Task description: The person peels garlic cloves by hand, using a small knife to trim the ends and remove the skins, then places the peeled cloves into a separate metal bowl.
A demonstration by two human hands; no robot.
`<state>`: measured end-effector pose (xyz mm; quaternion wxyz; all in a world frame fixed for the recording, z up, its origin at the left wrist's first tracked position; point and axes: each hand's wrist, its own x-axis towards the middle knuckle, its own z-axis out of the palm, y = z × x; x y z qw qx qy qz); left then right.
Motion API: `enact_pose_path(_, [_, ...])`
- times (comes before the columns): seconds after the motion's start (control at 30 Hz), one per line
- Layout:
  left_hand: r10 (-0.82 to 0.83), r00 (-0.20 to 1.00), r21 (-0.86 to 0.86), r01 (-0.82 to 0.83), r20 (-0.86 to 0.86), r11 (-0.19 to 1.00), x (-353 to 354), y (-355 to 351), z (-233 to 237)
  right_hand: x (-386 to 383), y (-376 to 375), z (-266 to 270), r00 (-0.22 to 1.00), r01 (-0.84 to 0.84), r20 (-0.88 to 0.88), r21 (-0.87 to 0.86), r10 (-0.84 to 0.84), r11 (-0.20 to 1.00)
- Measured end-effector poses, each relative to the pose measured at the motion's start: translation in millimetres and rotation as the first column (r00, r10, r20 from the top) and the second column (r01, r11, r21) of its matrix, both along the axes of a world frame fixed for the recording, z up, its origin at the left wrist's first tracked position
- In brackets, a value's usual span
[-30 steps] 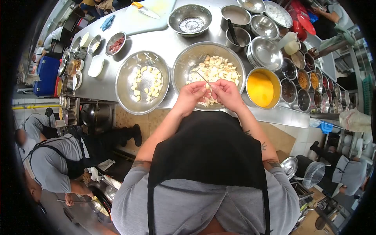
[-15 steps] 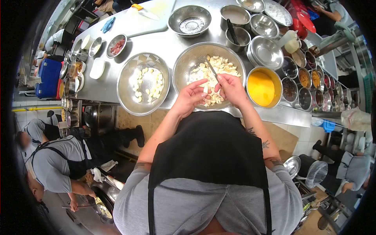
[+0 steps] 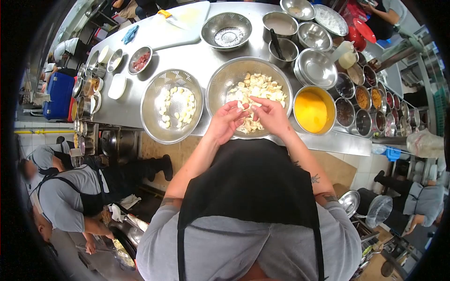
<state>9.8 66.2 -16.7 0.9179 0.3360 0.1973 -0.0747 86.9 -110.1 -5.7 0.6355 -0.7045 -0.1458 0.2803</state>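
Observation:
Both hands meet over the near part of a large perforated steel bowl, which holds garlic cloves, many with papery skin. My left hand pinches a pale garlic clove between thumb and fingers. Close beside it, fingers bent and closed, is my right hand; the small knife seen there a moment earlier is hidden by the fingers now. To the left stands a second perforated bowl, with white peeled cloves scattered on its bottom.
A pot of yellow liquid stands right of the garlic bowl. Behind are an empty colander, stacked steel bowls and a white cutting board with a yellow-handled knife. A co-worker works at the lower left.
The right hand has turned and drawn in against the left, and the knife blade no longer shows. The left hand stays almost in place. The view has shifted slightly.

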Motion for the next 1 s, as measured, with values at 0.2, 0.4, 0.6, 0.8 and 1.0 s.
enact_pose_path(0.2, [0.008,1.0,0.215,-0.004,-0.016,0.976,4.1,-0.6,1.8,-10.7,3.6,16.4,0.994,-0.104,0.035,0.083,0.101,0.991])
enact_pose_path(0.4, [0.011,1.0,0.264,-0.007,-0.012,0.965,3.7,-6.6,12.8,-12.4,1.0,23.2,0.993,-0.121,0.022,0.073,0.12,0.99])
enact_pose_path(0.6, [0.029,0.998,0.399,-0.048,0.055,0.916,3.4,-8.6,11.9,-10.0,3.7,10.0,0.988,-0.115,0.103,0.019,0.112,0.993])
enact_pose_path(0.8, [0.021,0.993,0.448,-0.072,0.117,0.891,-0.5,-12.6,10.1,-9.4,3.4,1.2,0.994,-0.101,-0.016,0.129,0.104,0.986])
enact_pose_path(1.0, [0.044,0.992,0.413,-0.091,0.121,0.906,1.0,-10.3,16.9,-10.1,1.8,13.7,0.987,-0.151,-0.043,0.134,0.158,0.98])
